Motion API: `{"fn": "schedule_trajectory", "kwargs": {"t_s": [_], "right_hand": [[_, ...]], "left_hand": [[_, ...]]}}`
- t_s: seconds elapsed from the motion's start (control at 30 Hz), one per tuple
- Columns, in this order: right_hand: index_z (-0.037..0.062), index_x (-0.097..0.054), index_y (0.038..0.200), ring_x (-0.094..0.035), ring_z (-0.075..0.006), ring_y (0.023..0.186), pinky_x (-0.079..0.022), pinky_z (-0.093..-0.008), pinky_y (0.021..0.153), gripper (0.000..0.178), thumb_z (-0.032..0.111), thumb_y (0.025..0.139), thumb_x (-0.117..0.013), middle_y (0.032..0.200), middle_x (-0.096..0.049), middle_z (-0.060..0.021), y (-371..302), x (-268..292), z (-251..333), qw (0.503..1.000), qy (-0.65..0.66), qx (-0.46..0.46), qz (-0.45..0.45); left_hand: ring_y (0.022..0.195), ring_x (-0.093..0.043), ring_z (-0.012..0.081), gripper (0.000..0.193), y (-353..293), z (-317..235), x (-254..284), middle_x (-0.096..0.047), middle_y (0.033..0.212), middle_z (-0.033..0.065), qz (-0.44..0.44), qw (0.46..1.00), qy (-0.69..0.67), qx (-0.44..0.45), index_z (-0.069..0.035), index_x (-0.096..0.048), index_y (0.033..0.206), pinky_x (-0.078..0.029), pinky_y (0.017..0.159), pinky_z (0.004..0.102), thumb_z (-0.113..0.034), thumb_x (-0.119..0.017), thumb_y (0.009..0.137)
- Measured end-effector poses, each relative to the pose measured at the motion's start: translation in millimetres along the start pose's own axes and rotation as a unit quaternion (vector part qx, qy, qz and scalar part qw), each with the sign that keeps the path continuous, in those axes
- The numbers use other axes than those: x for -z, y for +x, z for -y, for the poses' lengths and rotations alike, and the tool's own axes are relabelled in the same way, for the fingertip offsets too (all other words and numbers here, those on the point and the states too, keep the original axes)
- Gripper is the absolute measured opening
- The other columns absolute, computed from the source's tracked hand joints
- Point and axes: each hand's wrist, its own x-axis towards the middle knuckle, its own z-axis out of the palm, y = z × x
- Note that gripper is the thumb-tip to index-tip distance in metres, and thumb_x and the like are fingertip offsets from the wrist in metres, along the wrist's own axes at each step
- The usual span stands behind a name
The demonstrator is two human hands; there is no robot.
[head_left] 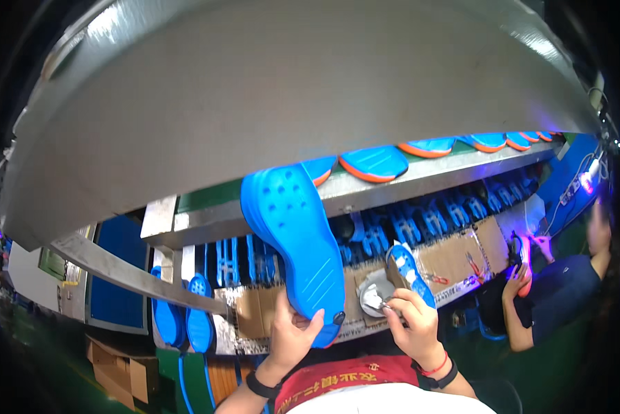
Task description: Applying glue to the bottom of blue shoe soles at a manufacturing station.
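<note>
My left hand (297, 331) grips a blue shoe sole (303, 241) by its heel end. The sole stands up at a slant, toe end away from me, with small holes at the toe and slanting grooves toward the heel. My right hand (412, 324) is closed in a pinch at the rim of a pale bowl (373, 307) with white stuff in it. Whatever is between those fingertips is too small to make out. Just beyond the right hand, a blue shoe piece (413, 276) with white patches lies on the cardboard-covered bench (455, 252).
Blue-and-orange soles (373, 164) line a conveyor under a large grey metal hood (323, 83). Blue shoe parts (434, 222) fill the rack below. Red-handled pliers (474, 265) lie on the bench. Two blue clogs (199, 314) hang at left. A co-worker (558, 300) sits at right.
</note>
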Motion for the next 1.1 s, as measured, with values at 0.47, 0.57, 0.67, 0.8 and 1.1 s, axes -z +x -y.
{"fn": "schedule_trajectory", "kwargs": {"t_s": [0.47, 0.57, 0.67, 0.8, 1.1], "right_hand": [[0.0012, -0.065, 0.083, -0.065, -0.0264, 0.065, -0.051, -0.0316, 0.054, 0.011, 0.001, 0.075, -0.072, 0.088, -0.067, -0.0136, -26, 15, -17, 0.997, -0.019, -0.048, -0.049], [0.0006, -0.065, 0.081, -0.064, -0.0232, 0.060, -0.049, -0.0294, 0.050, 0.009, 0.000, 0.075, -0.071, 0.085, -0.066, -0.0121, -30, 22, -19, 0.995, -0.042, -0.054, -0.077], [0.0017, -0.066, 0.082, -0.064, -0.0238, 0.060, -0.049, -0.0301, 0.050, 0.009, 0.003, 0.076, -0.072, 0.083, -0.067, -0.0117, -32, 29, -12, 0.992, -0.057, -0.074, -0.083], [0.0041, -0.064, 0.087, -0.064, -0.0331, 0.075, -0.051, -0.0365, 0.065, 0.005, 0.004, 0.082, -0.065, 0.084, -0.065, -0.0139, -41, 39, -11, 0.988, -0.058, -0.111, -0.094], [0.0029, -0.065, 0.086, -0.064, -0.0287, 0.068, -0.051, -0.0334, 0.058, 0.007, 0.004, 0.080, -0.069, 0.086, -0.066, -0.0137, -34, 30, -21, 0.990, -0.051, -0.109, -0.072]], "left_hand": [[0.069, -0.066, 0.0205, 0.019, 312, -53, 88, -0.064, 0.085, 0.0154, 0.141, 0.969, -0.049, -0.198, 0.002, -0.055, 0.107, -0.055, 0.055, 0.0274, -0.013, -0.055, 0.095], [0.068, -0.065, 0.0198, 0.019, 309, -48, 59, -0.064, 0.085, 0.0147, 0.157, 0.951, -0.014, -0.265, 0.001, -0.055, 0.108, -0.054, 0.055, 0.0270, -0.013, -0.055, 0.095], [0.067, -0.065, 0.0192, 0.019, 289, -40, 71, -0.063, 0.084, 0.0140, 0.159, 0.929, 0.030, -0.333, 0.001, -0.054, 0.109, -0.054, 0.055, 0.0266, -0.012, -0.055, 0.095], [0.066, -0.064, 0.0183, 0.019, 273, -26, 45, -0.063, 0.083, 0.0130, 0.167, 0.892, 0.074, -0.414, 0.000, -0.053, 0.110, -0.053, 0.055, 0.0260, -0.011, -0.055, 0.095], [0.063, -0.062, 0.0163, 0.019, 240, -43, 10, -0.061, 0.082, 0.0109, 0.123, 0.815, 0.209, -0.525, -0.001, -0.051, 0.112, -0.051, 0.055, 0.0249, -0.010, -0.055, 0.095]]}}
